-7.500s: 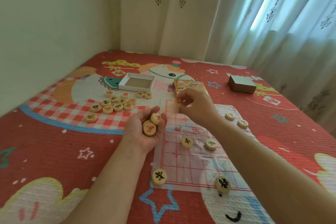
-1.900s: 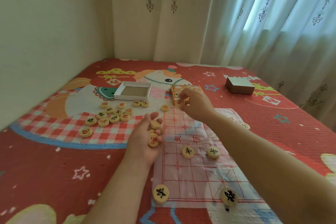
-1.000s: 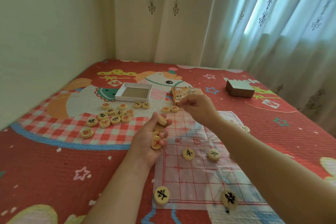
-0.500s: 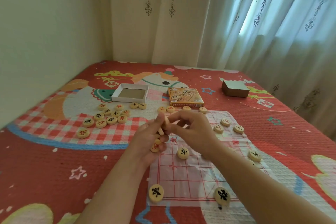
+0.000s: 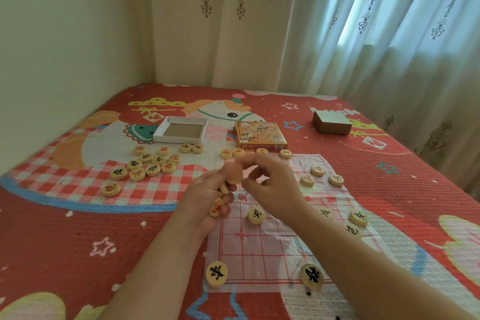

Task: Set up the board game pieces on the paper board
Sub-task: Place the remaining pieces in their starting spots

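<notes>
The paper board [image 5: 262,249], white with a red grid, lies on the bedspread in front of me. Round wooden pieces stand on it, among them black-marked ones at the near corners [image 5: 216,273] [image 5: 311,276] and several along its far edge [image 5: 261,151]. My left hand [image 5: 207,202] holds a small stack of pieces [image 5: 217,210] above the board's left side. My right hand [image 5: 270,187] meets it from the right, its fingertips pinching the top piece [image 5: 235,175] of that stack. A heap of loose pieces [image 5: 148,165] lies left of the board.
An open white box tray [image 5: 180,129] and the printed game box [image 5: 259,135] sit beyond the board. A grey-brown box [image 5: 332,122] stands at the far right. A wall runs along the left; curtains hang behind and on the right.
Over the last seconds my right hand set pieces along the board's far edge, then came back to my left hand. It now pinches the top piece of the stack.
</notes>
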The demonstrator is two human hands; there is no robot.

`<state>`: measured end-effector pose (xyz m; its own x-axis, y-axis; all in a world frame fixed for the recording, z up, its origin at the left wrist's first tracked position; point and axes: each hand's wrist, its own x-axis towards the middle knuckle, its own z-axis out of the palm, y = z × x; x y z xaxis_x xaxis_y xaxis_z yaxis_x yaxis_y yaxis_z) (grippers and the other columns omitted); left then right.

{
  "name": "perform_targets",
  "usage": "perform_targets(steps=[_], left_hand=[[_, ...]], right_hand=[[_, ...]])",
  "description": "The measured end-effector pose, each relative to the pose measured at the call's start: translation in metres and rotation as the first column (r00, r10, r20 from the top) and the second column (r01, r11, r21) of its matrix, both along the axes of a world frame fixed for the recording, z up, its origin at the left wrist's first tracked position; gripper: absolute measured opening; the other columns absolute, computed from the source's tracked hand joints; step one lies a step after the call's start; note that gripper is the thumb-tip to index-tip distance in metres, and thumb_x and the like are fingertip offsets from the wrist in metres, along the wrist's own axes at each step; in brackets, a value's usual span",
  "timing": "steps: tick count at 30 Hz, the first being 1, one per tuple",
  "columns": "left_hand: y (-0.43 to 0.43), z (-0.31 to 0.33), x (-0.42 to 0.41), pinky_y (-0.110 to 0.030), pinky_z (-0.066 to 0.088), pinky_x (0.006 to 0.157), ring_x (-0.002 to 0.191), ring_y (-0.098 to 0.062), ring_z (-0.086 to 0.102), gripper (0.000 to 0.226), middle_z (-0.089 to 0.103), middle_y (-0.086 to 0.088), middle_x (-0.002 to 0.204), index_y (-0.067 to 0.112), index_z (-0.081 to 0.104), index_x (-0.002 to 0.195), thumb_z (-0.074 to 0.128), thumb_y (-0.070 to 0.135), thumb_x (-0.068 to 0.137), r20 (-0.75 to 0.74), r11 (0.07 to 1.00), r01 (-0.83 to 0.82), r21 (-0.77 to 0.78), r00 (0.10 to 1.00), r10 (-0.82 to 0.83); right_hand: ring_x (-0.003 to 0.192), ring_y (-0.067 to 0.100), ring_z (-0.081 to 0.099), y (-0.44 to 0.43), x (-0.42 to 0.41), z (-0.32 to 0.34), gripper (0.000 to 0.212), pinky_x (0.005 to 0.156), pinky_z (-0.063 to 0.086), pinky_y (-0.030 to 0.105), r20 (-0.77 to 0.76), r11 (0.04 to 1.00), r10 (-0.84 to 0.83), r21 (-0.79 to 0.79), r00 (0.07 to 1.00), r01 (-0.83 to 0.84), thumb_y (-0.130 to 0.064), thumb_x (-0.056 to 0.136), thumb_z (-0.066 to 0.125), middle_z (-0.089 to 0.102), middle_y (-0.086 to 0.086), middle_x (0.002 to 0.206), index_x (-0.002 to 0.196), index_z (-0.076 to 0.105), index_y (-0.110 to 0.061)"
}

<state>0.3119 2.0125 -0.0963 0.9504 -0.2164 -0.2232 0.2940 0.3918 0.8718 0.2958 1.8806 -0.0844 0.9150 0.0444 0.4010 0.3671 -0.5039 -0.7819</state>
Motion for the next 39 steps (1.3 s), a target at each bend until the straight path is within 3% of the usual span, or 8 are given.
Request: perform_targets(steps=[5, 10, 14, 17, 21, 27, 35, 39], left_hand=[[-0.003, 0.000, -0.005, -0.014, 0.026, 0.031, 0.038, -0.007, 0.038, 0.023, 0.047, 0.000, 0.054, 0.010, 0.057, 0.078, 0.066, 0.030, 0.074, 0.056, 0.998, 0.008, 0.063, 0.998, -0.011], [-0.003, -0.001, -0.004, -0.013, 0.028, 0.031, 0.037, -0.006, 0.038, 0.020, 0.050, 0.001, 0.055, 0.009, 0.057, 0.083, 0.059, 0.029, 0.087, 0.054, 0.998, 0.034, 0.060, 0.998, -0.038], [-0.005, -0.001, -0.003, -0.013, 0.027, 0.030, 0.038, -0.007, 0.038, 0.021, 0.047, -0.004, 0.063, 0.008, 0.056, 0.082, 0.056, 0.029, 0.088, 0.036, 0.996, 0.079, 0.043, 0.996, -0.080], [-0.011, 0.002, 0.000, -0.012, 0.028, 0.030, 0.038, -0.005, 0.039, 0.025, 0.048, -0.003, 0.065, 0.006, 0.060, 0.092, 0.055, 0.030, 0.090, -0.039, 0.995, 0.090, -0.036, 0.995, -0.091], [-0.018, 0.011, 0.011, -0.011, 0.029, 0.029, 0.035, -0.006, 0.040, 0.021, 0.046, -0.006, 0.068, 0.001, 0.058, 0.101, 0.047, 0.015, 0.090, -0.122, 0.975, 0.084, -0.207, 0.986, -0.111], [-0.020, 0.008, 0.015, -0.011, 0.028, 0.029, 0.037, -0.005, 0.037, 0.019, 0.049, -0.007, 0.074, 0.005, 0.055, 0.099, 0.041, 0.002, 0.086, -0.097, 0.968, -0.001, -0.250, 0.995, -0.024], [-0.009, 0.002, 0.022, -0.013, 0.030, 0.030, 0.037, -0.005, 0.038, 0.020, 0.059, -0.010, 0.080, 0.011, 0.055, 0.095, 0.039, 0.023, 0.097, -0.079, 0.950, -0.103, -0.295, 0.993, 0.083], [-0.011, -0.002, 0.023, -0.013, 0.030, 0.030, 0.038, -0.005, 0.039, 0.024, 0.060, -0.010, 0.081, 0.011, 0.056, 0.099, 0.037, 0.026, 0.098, -0.076, 0.963, -0.097, -0.252, 0.994, 0.080]], right_hand=[[0.070, 0.008, 0.053, 0.005, -0.002, -0.003, 0.021, 0.063, 0.038, 0.011, 0.118, 0.981, -0.016, -0.192, 0.993, 0.039, -0.017, 0.074, 0.074, 0.059, -0.006, 0.088, 0.093, 0.068, -0.018], [0.071, 0.007, 0.048, -0.001, 0.002, -0.004, 0.028, 0.065, 0.036, 0.010, 0.167, 0.959, -0.032, -0.272, 0.985, 0.077, -0.020, 0.074, 0.075, 0.056, -0.005, 0.085, 0.100, 0.071, -0.014], [0.072, -0.002, 0.048, -0.010, 0.005, 0.001, 0.030, 0.067, 0.037, 0.005, 0.113, 0.959, -0.041, -0.276, 0.993, 0.071, -0.024, 0.078, 0.072, 0.056, -0.010, 0.088, 0.108, 0.069, -0.018], [0.077, 0.005, 0.054, -0.022, 0.010, 0.008, 0.028, 0.065, 0.039, 0.005, 0.074, 0.968, -0.087, -0.227, 0.993, 0.102, -0.022, 0.080, 0.071, 0.060, -0.010, 0.090, 0.108, 0.068, -0.019], [0.073, 0.010, 0.056, -0.061, 0.034, 0.016, 0.018, 0.065, 0.044, 0.018, 0.055, 0.951, -0.228, -0.202, 0.972, 0.235, -0.022, 0.078, 0.072, 0.064, -0.006, 0.084, 0.093, 0.064, -0.019], [0.079, 0.019, 0.059, -0.156, 0.080, 0.006, 0.012, 0.069, 0.048, 0.032, -0.093, 0.765, -0.574, -0.415, 0.814, 0.492, -0.027, 0.082, 0.066, 0.068, 0.002, 0.087, 0.081, 0.063, -0.016], [0.088, 0.018, 0.056, -0.177, 0.104, -0.013, 0.007, 0.075, 0.049, 0.032, -0.154, 0.698, -0.588, -0.591, 0.794, 0.403, -0.021, 0.084, 0.061, 0.066, 0.002, 0.102, 0.090, 0.065, -0.021], [0.097, 0.022, 0.057, -0.180, 0.104, -0.016, 0.019, 0.074, 0.048, 0.031, -0.223, 0.769, -0.558, -0.502, 0.799, 0.396, -0.017, 0.086, 0.054, 0.062, 0.004, 0.112, 0.098, 0.068, -0.021]])
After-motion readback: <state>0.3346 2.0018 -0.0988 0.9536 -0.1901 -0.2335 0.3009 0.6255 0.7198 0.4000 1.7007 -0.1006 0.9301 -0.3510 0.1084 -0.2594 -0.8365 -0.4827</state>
